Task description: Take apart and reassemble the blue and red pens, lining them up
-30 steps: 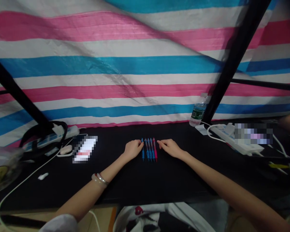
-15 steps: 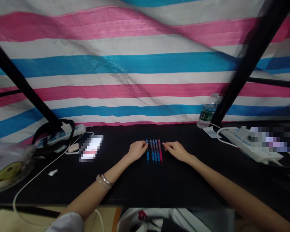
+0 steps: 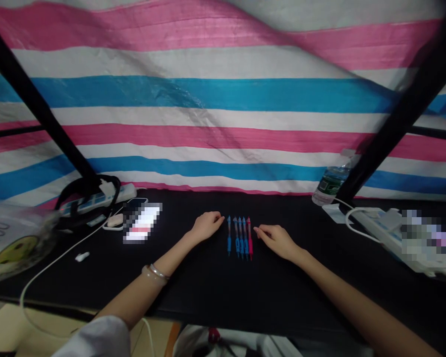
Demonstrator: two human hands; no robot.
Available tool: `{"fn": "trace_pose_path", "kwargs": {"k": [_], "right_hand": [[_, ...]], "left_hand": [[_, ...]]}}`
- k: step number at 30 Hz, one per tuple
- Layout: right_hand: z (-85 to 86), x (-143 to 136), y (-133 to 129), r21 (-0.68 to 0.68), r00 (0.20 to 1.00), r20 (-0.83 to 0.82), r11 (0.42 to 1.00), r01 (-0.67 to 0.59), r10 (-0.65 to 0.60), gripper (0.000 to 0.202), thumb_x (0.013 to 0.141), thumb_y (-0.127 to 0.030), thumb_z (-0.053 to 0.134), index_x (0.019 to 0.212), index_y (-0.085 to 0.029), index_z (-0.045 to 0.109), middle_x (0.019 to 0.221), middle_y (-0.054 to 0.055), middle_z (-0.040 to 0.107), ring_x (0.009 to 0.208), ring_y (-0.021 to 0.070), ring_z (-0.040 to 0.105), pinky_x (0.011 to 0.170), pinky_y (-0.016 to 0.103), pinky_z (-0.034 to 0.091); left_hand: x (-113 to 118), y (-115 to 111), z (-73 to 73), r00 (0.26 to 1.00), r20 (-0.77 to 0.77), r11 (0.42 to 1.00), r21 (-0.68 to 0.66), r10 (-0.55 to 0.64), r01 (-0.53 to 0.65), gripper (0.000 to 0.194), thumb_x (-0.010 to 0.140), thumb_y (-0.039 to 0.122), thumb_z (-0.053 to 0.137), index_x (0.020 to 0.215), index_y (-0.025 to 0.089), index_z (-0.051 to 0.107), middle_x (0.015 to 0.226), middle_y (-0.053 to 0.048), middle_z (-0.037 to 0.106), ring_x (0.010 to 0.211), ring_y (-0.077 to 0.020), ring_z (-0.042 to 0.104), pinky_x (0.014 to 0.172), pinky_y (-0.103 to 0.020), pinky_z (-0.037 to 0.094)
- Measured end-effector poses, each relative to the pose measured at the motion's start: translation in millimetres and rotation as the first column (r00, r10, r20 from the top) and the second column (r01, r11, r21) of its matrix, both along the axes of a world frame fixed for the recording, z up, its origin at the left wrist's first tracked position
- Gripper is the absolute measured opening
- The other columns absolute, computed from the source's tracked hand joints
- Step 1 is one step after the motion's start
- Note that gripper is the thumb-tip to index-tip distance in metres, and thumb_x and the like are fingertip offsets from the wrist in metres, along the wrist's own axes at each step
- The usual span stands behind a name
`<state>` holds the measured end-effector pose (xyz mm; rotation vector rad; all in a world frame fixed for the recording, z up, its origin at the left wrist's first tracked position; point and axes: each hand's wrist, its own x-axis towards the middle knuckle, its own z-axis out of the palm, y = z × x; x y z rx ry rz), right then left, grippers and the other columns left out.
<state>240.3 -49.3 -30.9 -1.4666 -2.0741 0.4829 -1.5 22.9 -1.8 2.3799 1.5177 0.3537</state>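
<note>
Several click pens lie side by side on the black table, pointing away from me. A blue pen [image 3: 229, 235] is set slightly apart at the left of the row. More blue pens [image 3: 241, 238] lie close together, and a pink pen [image 3: 250, 238] ends the row on the right. My left hand [image 3: 208, 224] rests just left of the lone blue pen, fingers curled together, with a small gap to it. To the right of the pink pen sits my right hand [image 3: 277, 240], its fingers also curled in and nothing visible in them.
On the left are a lit phone [image 3: 143, 224], a white earbud [image 3: 82, 257], a power strip [image 3: 128, 191], black headphones [image 3: 115, 193] and a plastic bag [image 3: 18, 243]. A water bottle [image 3: 330, 183] and another power strip [image 3: 390, 235] stand right. Striped sheeting [image 3: 223, 94] hangs behind.
My left hand has drawn back leftward from the lone blue pen, which it was touching. My right hand stays close to the pink pen. The camera view has turned slightly.
</note>
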Motion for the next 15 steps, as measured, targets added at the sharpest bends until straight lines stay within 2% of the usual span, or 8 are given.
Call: {"fn": "trace_pose_path", "kwargs": {"k": [3, 6, 10, 12, 13, 15], "right_hand": [[2.1, -0.5, -1.6, 0.000, 1.000, 0.011, 1.000, -0.001, 0.001, 0.040, 0.090, -0.042, 0.034, 0.062, -0.019, 0.052, 0.052, -0.002, 0.049, 0.048, 0.0114, 0.045, 0.051, 0.024, 0.029], [6.0, -0.8, -4.4, -0.001, 1.000, 0.027, 1.000, -0.007, 0.007, 0.040, 0.090, -0.041, 0.033, 0.063, -0.019, 0.052, 0.054, -0.001, 0.051, 0.051, 0.0120, 0.047, 0.052, 0.024, 0.029], [8.6, -1.2, -6.6, -0.006, 0.999, 0.050, 1.000, -0.011, 0.011, 0.040, 0.090, -0.041, 0.032, 0.063, -0.019, 0.052, 0.056, -0.001, 0.051, 0.052, 0.0121, 0.048, 0.053, 0.024, 0.029], [7.9, -1.6, -6.6, 0.004, 0.998, 0.055, 1.000, -0.007, 0.007, 0.039, 0.090, -0.041, 0.032, 0.063, -0.019, 0.051, 0.056, -0.001, 0.051, 0.052, 0.0121, 0.048, 0.053, 0.024, 0.029], [7.4, -1.9, -6.5, 0.010, 0.998, 0.055, 1.000, -0.008, 0.007, 0.039, 0.090, -0.041, 0.033, 0.063, -0.019, 0.051, 0.056, -0.001, 0.051, 0.052, 0.0121, 0.048, 0.053, 0.024, 0.029], [6.7, -2.6, -6.4, 0.017, 0.999, 0.053, 1.000, -0.007, 0.007, 0.038, 0.090, -0.041, 0.033, 0.063, -0.019, 0.050, 0.055, -0.002, 0.050, 0.052, 0.0120, 0.047, 0.053, 0.024, 0.028]], "left_hand": [[-4.2, 3.0, 1.8, 0.999, -0.035, 1.000, 0.028, 0.014, -0.013, 0.033, 0.086, 0.043, 0.037, 0.076, 0.020, 0.060, 0.070, -0.004, 0.061, 0.068, -0.0191, 0.057, 0.058, -0.025, 0.033], [-23.1, 14.3, 8.9, 0.985, -0.126, 0.986, 0.129, 0.121, -0.105, 0.031, 0.086, 0.041, 0.036, 0.083, 0.020, 0.059, 0.078, -0.006, 0.064, 0.077, -0.0217, 0.059, 0.064, -0.028, 0.037], [-74.7, 39.4, 25.1, 0.912, -0.242, 0.930, 0.247, 0.332, -0.273, 0.026, 0.084, 0.030, 0.037, 0.095, 0.017, 0.057, 0.099, -0.013, 0.064, 0.093, -0.0266, 0.058, 0.075, -0.035, 0.039], [-106.5, 49.2, 31.5, 0.861, -0.240, 0.883, 0.272, 0.448, -0.383, 0.027, 0.083, 0.023, 0.034, 0.097, 0.016, 0.055, 0.100, -0.014, 0.064, 0.097, -0.0279, 0.057, 0.082, -0.041, 0.037], [-122.3, 52.4, 33.3, 0.850, -0.219, 0.863, 0.295, 0.479, -0.410, 0.027, 0.081, 0.018, 0.033, 0.098, 0.016, 0.054, 0.102, -0.013, 0.064, 0.099, -0.0271, 0.057, 0.087, -0.043, 0.034], [-152.2, 55.8, 33.1, 0.848, -0.223, 0.864, 0.287, 0.480, -0.414, 0.032, 0.077, 0.011, 0.032, 0.101, 0.018, 0.052, 0.106, -0.011, 0.063, 0.103, -0.0249, 0.056, 0.094, -0.047, 0.027]]}}
